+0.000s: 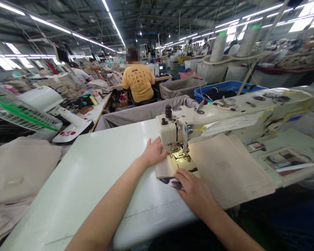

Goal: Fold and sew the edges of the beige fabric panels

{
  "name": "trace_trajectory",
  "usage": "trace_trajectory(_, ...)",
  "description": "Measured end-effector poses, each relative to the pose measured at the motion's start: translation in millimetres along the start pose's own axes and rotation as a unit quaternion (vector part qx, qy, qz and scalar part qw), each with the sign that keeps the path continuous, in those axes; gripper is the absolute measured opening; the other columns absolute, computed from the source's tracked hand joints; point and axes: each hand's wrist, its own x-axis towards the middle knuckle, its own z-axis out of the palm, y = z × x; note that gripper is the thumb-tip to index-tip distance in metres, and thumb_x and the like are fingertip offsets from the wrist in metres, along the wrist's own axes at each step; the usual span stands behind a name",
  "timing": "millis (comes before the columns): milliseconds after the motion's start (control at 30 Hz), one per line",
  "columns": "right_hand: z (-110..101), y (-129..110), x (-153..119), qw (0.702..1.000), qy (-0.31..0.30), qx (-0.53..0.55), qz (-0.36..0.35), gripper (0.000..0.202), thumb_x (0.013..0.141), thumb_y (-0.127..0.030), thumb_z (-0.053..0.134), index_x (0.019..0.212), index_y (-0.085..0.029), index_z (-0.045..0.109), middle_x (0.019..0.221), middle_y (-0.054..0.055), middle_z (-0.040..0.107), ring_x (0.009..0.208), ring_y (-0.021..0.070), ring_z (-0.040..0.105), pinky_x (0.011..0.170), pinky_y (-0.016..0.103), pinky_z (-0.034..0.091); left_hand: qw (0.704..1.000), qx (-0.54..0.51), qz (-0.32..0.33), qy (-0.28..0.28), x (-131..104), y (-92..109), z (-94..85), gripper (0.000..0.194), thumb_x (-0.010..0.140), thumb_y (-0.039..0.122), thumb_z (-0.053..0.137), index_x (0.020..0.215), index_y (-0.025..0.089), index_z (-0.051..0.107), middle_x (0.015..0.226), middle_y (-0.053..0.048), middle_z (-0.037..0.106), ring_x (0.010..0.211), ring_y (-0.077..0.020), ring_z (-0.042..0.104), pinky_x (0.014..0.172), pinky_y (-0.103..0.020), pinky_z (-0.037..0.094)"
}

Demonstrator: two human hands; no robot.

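A cream sewing machine (172, 130) stands on the pale green table (94, 174), its lit needle area over a metal plate (187, 163). A small beige fabric piece (163, 169) lies just left of the plate. My left hand (154, 151) rests with fingers spread at the fabric's upper edge, beside the machine head. In front of the plate, my right hand (192, 186) is closed around small dark snips (177, 185), near the fabric's lower corner. Stacked beige fabric panels (227, 167) lie to the right, under the machine arm.
Beige cloth (21, 167) is piled at the left, near a white fan (42, 101). Behind the table are a grey cloth-lined bin (146, 109) and a blue basket (225, 86). A person in a yellow shirt (138, 82) sits beyond. Thread cones (218, 48) stand at the upper right.
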Motion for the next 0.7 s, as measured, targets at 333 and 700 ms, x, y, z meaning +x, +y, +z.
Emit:
trace_trajectory(333,-1.1,-0.2,0.0,1.0,-0.004,0.005,0.004,0.011,0.091,-0.015,0.059,0.096,-0.022,0.065,0.107,0.007,0.071,0.09,0.0197,0.069,0.069,0.024,0.052,1.0,0.004,0.007,0.021,0.2,0.6,-0.6,0.038,0.094,0.04,0.051,0.128,0.024,0.061,0.144,-0.009,0.055,0.14,-0.0282,0.041,0.118,-0.053,0.025)
trace_trajectory(700,-3.0,0.0,1.2,1.0,-0.013,0.01,0.002,0.012,0.09,-0.014,0.06,0.098,-0.021,0.066,0.109,0.007,0.071,0.09,0.0202,0.069,0.069,0.025,0.052,1.0,0.002,0.003,0.019,-0.9,0.2,-0.2,0.037,0.093,0.037,0.054,0.126,0.023,0.062,0.143,-0.01,0.057,0.138,-0.0294,0.042,0.118,-0.053,0.026)
